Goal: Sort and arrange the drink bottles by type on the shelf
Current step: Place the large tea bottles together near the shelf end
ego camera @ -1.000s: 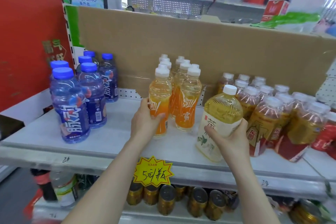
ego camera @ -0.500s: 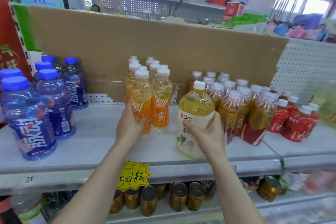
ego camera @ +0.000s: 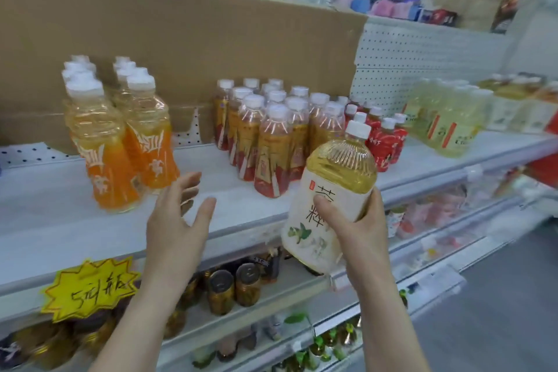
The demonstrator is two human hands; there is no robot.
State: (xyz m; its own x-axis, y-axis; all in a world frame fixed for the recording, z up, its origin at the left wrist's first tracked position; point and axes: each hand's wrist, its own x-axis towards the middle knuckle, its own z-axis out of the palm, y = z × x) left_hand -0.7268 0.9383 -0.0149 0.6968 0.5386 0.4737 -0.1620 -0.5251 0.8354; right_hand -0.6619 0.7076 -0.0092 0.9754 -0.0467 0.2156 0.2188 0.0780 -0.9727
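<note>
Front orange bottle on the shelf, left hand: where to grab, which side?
Grip the front orange bottle round its labelled mid-body, coming from the shelf front. It stands upright, other orange bottles close behind and on its right, so front and left are free. The left hand is open nearby.

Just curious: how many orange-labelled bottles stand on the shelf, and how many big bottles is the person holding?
Orange-labelled bottles: 8, counted by their white caps, two rows of 4
Big tea bottle, gripped by the right hand: 1
Total: 9
</note>
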